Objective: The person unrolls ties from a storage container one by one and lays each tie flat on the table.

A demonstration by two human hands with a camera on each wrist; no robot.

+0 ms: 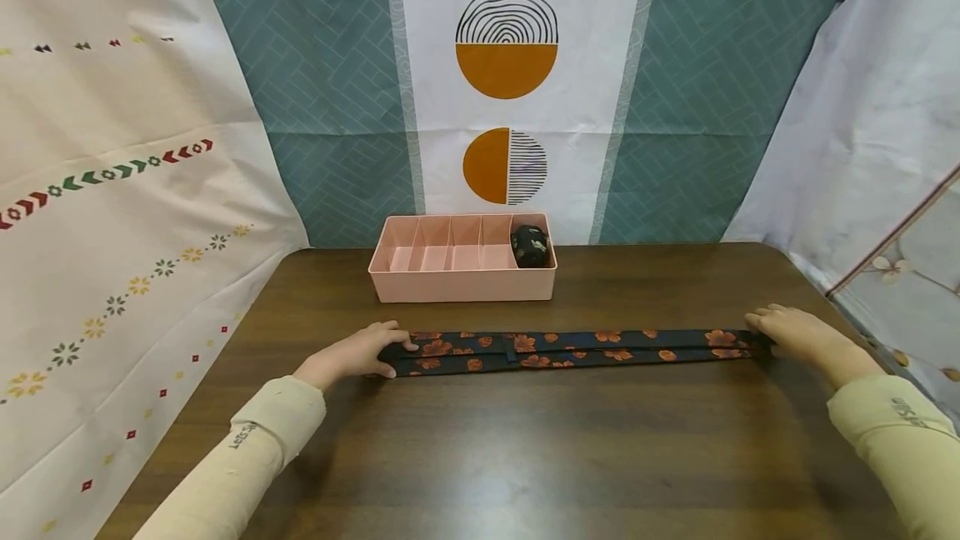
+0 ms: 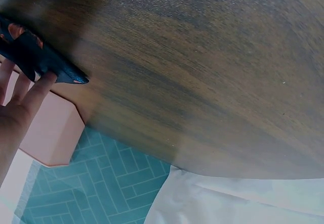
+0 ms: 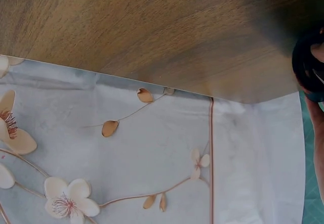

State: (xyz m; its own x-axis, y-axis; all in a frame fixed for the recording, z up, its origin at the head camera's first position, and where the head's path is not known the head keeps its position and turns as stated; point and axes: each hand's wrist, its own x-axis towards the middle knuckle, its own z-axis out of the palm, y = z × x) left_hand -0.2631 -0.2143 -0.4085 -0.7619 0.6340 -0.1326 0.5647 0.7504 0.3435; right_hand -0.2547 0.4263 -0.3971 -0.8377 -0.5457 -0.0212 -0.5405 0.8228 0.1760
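A dark necktie point(image 1: 573, 350) with orange flowers is folded double and stretched straight across the table. My left hand point(image 1: 360, 352) holds its left end between thumb and fingers. At the far right end, my right hand point(image 1: 798, 338) grips the fold. In the left wrist view, fingertips press against the tie's pointed end point(image 2: 58, 70). The right wrist view catches the dark fold point(image 3: 302, 70) curving round a finger at the image edge. A narrow loop point(image 1: 510, 348) crosses the tie left of its middle.
Behind the tie stands a pink divided box point(image 1: 465, 286); its rightmost compartment contains a rolled dark patterned cloth point(image 1: 529, 247). The brown wooden table point(image 1: 525, 432) ends at hanging cloths at the back, left and right.
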